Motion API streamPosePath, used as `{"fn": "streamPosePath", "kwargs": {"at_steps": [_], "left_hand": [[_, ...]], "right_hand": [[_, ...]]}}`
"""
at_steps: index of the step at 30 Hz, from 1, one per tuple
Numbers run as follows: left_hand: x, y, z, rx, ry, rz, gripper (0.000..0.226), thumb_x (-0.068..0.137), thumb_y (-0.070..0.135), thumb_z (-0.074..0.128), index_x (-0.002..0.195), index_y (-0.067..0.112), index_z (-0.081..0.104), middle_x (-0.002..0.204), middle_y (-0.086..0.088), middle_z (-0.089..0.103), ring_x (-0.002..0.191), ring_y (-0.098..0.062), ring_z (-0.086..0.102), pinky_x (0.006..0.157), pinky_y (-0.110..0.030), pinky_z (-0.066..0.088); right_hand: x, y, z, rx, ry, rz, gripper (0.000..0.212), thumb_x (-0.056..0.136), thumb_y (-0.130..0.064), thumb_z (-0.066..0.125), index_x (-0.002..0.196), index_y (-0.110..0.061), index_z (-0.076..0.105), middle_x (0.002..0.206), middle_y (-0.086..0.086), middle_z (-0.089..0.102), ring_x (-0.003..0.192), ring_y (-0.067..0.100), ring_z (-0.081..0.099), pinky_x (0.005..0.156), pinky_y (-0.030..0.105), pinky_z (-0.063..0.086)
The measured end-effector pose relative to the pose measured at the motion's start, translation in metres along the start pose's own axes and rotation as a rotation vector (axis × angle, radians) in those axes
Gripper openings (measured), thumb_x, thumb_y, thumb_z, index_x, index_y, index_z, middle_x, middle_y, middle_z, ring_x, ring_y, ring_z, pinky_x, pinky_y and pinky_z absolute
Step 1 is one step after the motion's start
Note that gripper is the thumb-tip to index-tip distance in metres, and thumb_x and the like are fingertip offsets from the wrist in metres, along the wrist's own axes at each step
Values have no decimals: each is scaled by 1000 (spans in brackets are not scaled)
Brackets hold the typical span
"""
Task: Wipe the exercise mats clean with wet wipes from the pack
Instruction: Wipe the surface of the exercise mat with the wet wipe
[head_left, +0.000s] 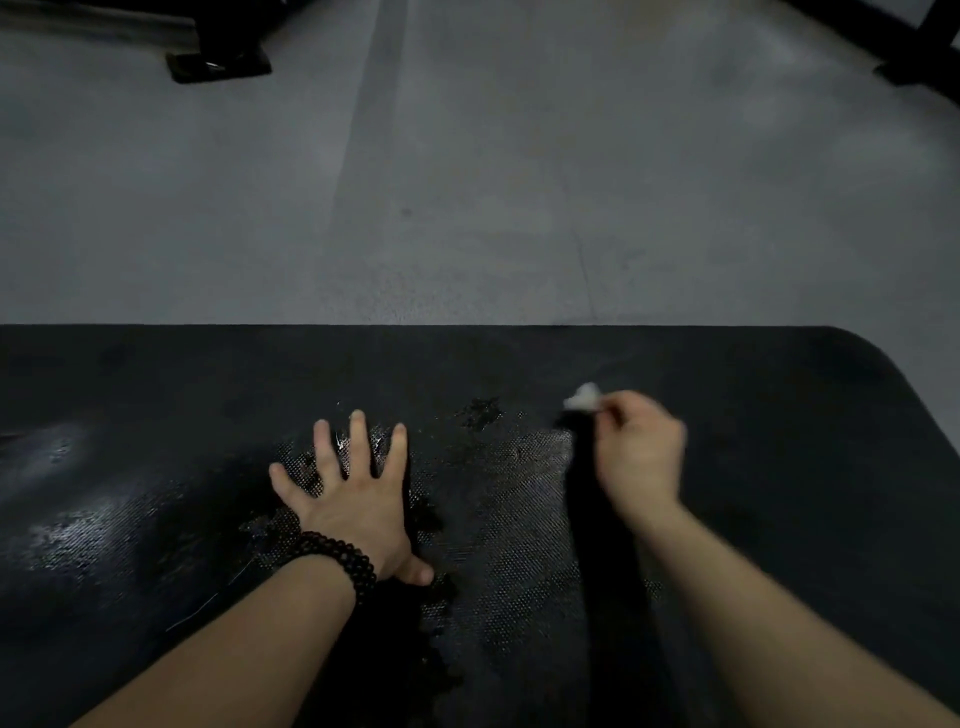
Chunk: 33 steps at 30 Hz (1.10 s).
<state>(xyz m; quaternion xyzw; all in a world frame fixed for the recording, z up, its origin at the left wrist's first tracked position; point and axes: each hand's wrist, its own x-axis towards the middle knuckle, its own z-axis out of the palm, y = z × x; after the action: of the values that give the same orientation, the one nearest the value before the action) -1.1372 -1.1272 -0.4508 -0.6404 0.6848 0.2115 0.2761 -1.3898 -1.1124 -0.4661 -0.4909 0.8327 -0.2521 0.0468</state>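
Note:
A black textured exercise mat (753, 467) fills the lower half of the view, with wet, shiny patches across its middle and left. My left hand (353, 493) lies flat on the mat with fingers spread, a dark bead bracelet on the wrist. My right hand (639, 452), blurred by motion, pinches a small crumpled white wet wipe (583, 399) that sticks out to the left of its fingertips, just over the mat near the far edge. No pack of wipes is in view.
Grey floor (467, 182) stretches beyond the mat's far edge. A dark equipment base (218, 65) stands at the far left, and another dark frame (919, 57) at the far right corner. The mat's rounded corner is at the right.

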Motion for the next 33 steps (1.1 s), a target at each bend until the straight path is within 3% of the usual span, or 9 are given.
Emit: {"fn": "streamPosePath", "kwargs": {"at_steps": [3, 6, 10, 16, 19, 23, 26, 29, 33], "left_hand": [[6, 1, -4, 1, -58, 3, 163, 53, 67, 91, 150, 35, -36, 149, -9, -55, 140, -46, -43, 110, -80, -7], [12, 0, -4, -27, -101, 23, 164, 54, 62, 93, 150, 34, -36, 146, -8, -58, 139, -46, -44, 113, -78, -3], [12, -7, -2, -62, -132, 62, 163, 52, 65, 91, 149, 38, -37, 142, -5, -61, 136, -43, -49, 112, -76, -6], [19, -18, 5, -226, -119, 102, 128, 68, 88, 62, 154, 47, -25, 142, 7, -60, 137, -34, -50, 113, -72, -14], [18, -9, 7, -238, -23, 60, 121, 70, 81, 68, 156, 47, -10, 155, 5, -46, 144, -34, -41, 116, -71, -7], [15, 0, -4, -278, 104, -7, 123, 56, 72, 85, 151, 45, 12, 162, 3, -16, 151, -33, -19, 117, -72, 8], [15, 0, -3, -268, 112, -20, 138, 58, 71, 85, 156, 40, -8, 163, 2, -25, 151, -32, -23, 118, -71, 7], [19, -1, 1, -278, 23, -26, 150, 63, 71, 82, 152, 39, -33, 152, -1, -52, 144, -32, -42, 115, -72, -5], [27, -2, -1, -274, -70, -16, 153, 61, 75, 80, 147, 39, -41, 143, -3, -61, 139, -36, -47, 112, -75, -6]], "right_hand": [[22, 9, 0, -24, 80, 213, 17, 90, -13, 59, 95, -18, 74, 92, 7, 73, 86, 30, 67, 82, 35, 54], [-24, -49, 30, 242, -64, -112, 33, 84, -1, 60, 90, -29, 76, 91, -13, 74, 85, 9, 68, 87, 23, 52], [-77, -97, 42, 186, -278, -454, 19, 80, -5, 67, 89, -21, 72, 77, -4, 70, 71, 18, 63, 68, 31, 55], [30, -26, 9, -22, -41, -80, 11, 86, -10, 63, 90, -13, 72, 86, 9, 71, 81, 31, 65, 76, 40, 54], [49, -20, 13, -43, 19, 157, 17, 91, -13, 57, 95, -17, 73, 91, 10, 72, 84, 32, 66, 79, 40, 55], [-16, -81, 47, 103, -217, -295, 29, 80, -2, 58, 86, -25, 75, 82, -6, 72, 77, 19, 66, 73, 28, 53], [-51, -99, 48, 188, -353, -470, 19, 75, -4, 64, 79, -21, 72, 77, -1, 70, 71, 23, 63, 67, 32, 55], [-9, -64, 34, 115, -161, -313, 11, 82, -8, 62, 81, -13, 73, 79, 9, 70, 74, 32, 65, 68, 41, 56], [82, 6, 9, -74, 37, 126, 15, 89, -14, 59, 94, -13, 72, 91, 14, 71, 85, 36, 65, 79, 40, 54]]}}
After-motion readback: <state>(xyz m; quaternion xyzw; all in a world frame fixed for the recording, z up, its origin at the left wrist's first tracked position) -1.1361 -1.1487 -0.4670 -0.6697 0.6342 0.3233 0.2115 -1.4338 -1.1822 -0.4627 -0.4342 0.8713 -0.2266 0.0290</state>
